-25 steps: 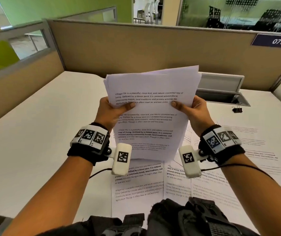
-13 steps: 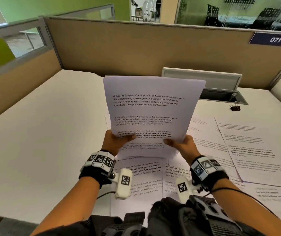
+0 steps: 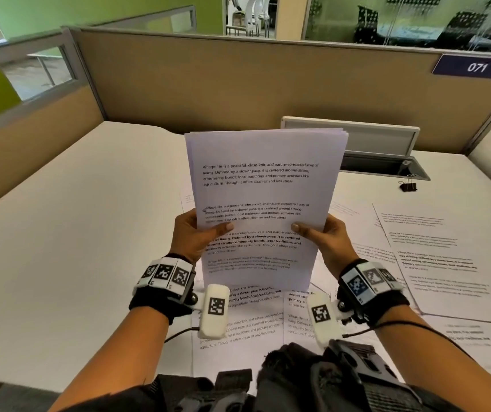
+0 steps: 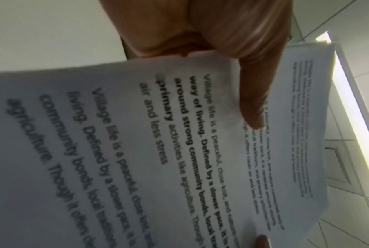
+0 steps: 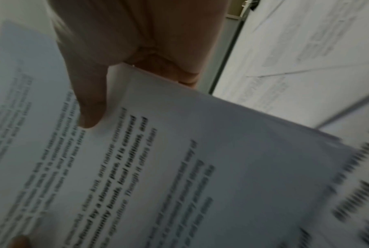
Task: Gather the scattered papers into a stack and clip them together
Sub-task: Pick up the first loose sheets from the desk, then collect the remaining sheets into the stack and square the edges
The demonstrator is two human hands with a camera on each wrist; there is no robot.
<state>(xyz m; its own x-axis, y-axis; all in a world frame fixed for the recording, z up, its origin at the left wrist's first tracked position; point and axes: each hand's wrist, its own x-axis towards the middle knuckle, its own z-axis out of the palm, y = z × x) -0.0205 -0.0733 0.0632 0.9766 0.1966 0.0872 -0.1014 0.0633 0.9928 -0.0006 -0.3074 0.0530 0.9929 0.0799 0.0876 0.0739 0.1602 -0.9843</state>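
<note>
A stack of printed white sheets [image 3: 263,188] stands upright above the desk, its lower edge near the papers lying below. My left hand [image 3: 196,233] grips its left side, thumb on the front page. My right hand [image 3: 324,234] grips the right side the same way. The left wrist view shows the stack [image 4: 179,151] with my left thumb [image 4: 253,100] pressed on the text. In the right wrist view my right thumb [image 5: 90,104] lies on the stack [image 5: 179,167]. A black binder clip [image 3: 407,185] lies on the desk at the far right.
More printed sheets [image 3: 434,257] lie loose on the white desk [image 3: 74,233], under and to the right of the stack. An open cable hatch [image 3: 386,162] sits at the back. Tan partition walls [image 3: 238,84] enclose the desk.
Both hands went down along the stack's sides, then came back up to mid-height. The sheets, fanned at the top a second ago, now line up more squarely.
</note>
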